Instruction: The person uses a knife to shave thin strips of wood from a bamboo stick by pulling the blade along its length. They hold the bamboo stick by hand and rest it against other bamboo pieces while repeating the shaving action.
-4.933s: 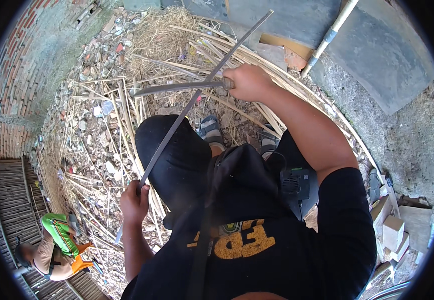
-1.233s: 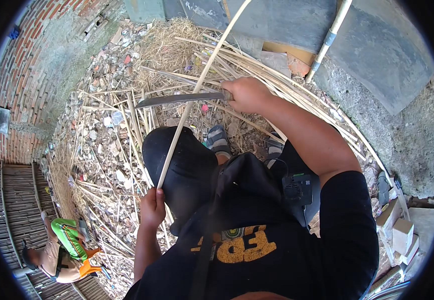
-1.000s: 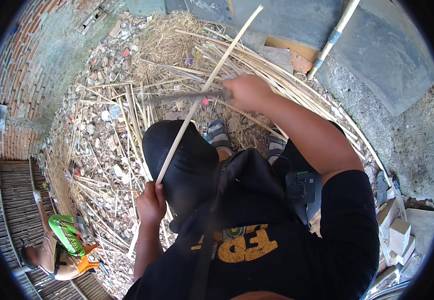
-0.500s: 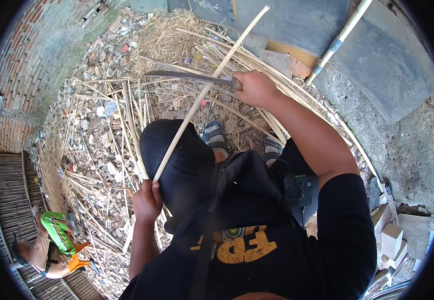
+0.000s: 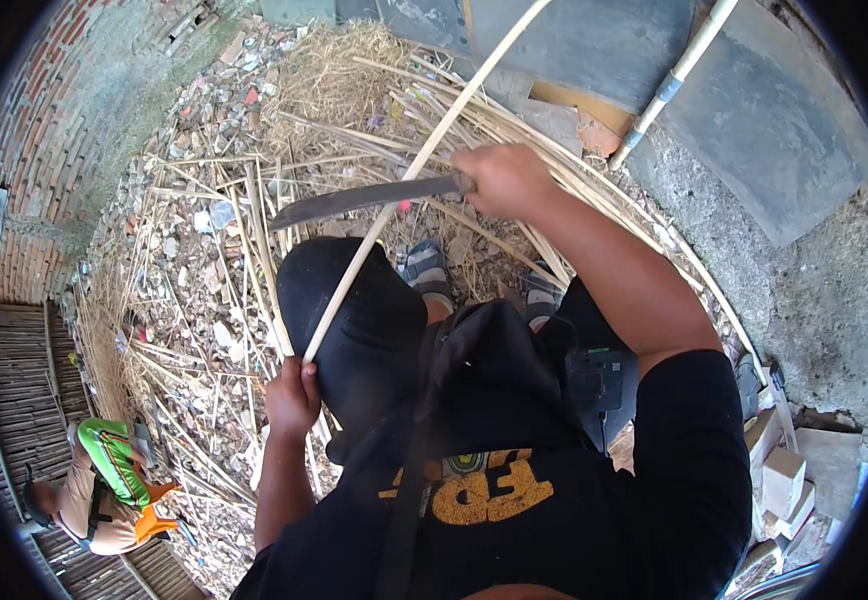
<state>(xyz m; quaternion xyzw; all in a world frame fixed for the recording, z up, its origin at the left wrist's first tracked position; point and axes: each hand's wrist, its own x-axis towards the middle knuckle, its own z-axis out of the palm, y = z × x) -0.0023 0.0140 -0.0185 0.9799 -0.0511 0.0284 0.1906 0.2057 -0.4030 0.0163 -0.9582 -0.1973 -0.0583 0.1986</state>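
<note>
My left hand (image 5: 293,397) is closed round the near end of a long pale bamboo strip (image 5: 432,142), beside my knee. The strip slants across my knee and up to the far right, its far end slightly bent. My right hand (image 5: 504,180) grips the handle of a machete (image 5: 359,202). Its dark blade points left and crosses the strip around the middle, just beyond my knee; whether the edge touches the strip, I cannot tell. My right fingers wrap the handle, mostly hidden by the back of the hand.
Bamboo strips (image 5: 544,150) lie in a pile at the far right, with more (image 5: 259,240) on the rubble at left. Dry straw (image 5: 339,75) is heaped beyond. A pole (image 5: 676,82) leans against grey panels (image 5: 769,120). Another person (image 5: 104,500) sits at lower left.
The machete has moved nearer to me along the strip, its tip swinging down toward my knee. The strip's far end has shifted up and right. My left hand has barely moved.
</note>
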